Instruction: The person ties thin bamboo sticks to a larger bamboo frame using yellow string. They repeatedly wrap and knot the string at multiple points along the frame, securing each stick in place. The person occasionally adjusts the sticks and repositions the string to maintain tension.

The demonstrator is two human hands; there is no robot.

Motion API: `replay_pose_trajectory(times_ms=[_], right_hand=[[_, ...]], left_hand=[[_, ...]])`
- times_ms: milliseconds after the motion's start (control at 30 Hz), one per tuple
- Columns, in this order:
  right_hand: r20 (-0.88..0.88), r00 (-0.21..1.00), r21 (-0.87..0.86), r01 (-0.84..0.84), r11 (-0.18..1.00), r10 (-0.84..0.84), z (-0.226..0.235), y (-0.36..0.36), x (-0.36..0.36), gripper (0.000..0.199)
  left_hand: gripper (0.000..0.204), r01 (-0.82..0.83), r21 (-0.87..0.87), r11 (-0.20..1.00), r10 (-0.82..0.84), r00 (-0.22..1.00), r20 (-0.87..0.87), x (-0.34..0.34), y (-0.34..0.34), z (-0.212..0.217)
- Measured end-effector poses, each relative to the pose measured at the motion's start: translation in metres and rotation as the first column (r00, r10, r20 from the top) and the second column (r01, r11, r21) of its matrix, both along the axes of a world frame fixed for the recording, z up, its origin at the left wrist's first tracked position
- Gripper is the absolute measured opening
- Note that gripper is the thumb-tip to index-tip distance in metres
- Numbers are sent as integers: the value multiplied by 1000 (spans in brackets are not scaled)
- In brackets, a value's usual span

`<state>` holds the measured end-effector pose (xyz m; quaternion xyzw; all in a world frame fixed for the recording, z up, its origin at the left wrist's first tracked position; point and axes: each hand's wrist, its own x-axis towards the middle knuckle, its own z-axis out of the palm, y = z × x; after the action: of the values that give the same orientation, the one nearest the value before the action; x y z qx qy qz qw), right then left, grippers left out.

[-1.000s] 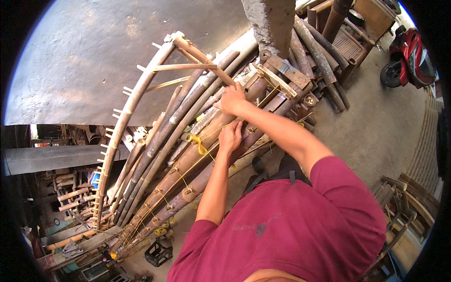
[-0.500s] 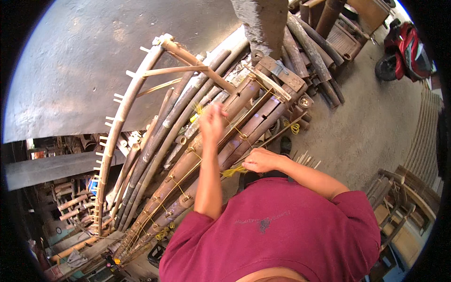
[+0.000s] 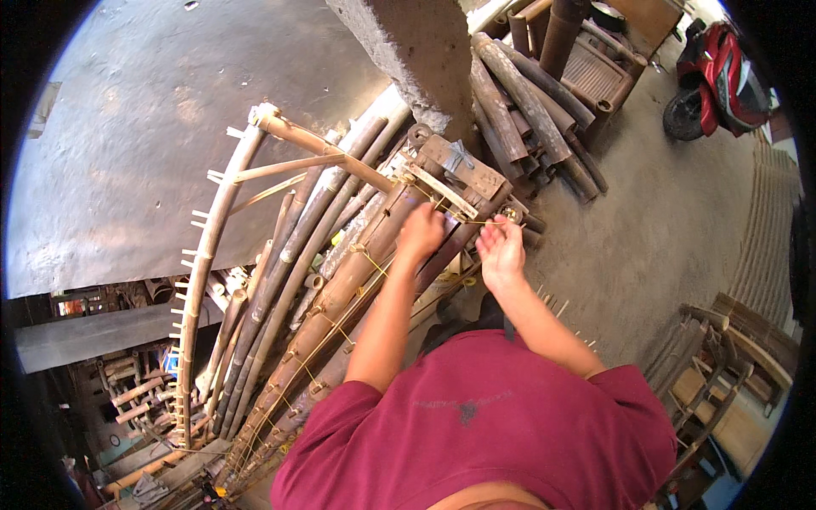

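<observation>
The right hand [image 3: 503, 257] has fingertips pinched on a taut yellow cord [image 3: 484, 223]! The left hand [image 3: 422, 233] curls over the bamboo pole [image 3: 388, 223]; its grip, I can't tell.

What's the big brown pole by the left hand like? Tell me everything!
The pole is long, thick and brown, and looks like bamboo. It slants from the picture's lower left up toward the wooden block. Yellow string loops around it in places. The left hand is by its upper end; touching, I can't tell.
</observation>
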<state>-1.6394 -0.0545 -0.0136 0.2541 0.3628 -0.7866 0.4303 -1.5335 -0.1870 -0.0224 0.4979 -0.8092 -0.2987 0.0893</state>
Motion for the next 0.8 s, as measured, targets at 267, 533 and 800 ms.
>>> replay_pose_trajectory(times_ms=[267,533,800], right_hand=[[-418,-880,823,-261,504,227,46,-189,16,40],[-632,-762,770,-639,-5,142,70,-140,-58,39],[-787,-570,616,-720,320,236,1,3,-65,37]], left_hand=[[28,-67,-216,974,45,993,-105,-14,17,-43],[28,-252,-59,966,236,952,-197,-19,29,-15],[24,-252,215,944,331,711,-620,-37,-33,23]])
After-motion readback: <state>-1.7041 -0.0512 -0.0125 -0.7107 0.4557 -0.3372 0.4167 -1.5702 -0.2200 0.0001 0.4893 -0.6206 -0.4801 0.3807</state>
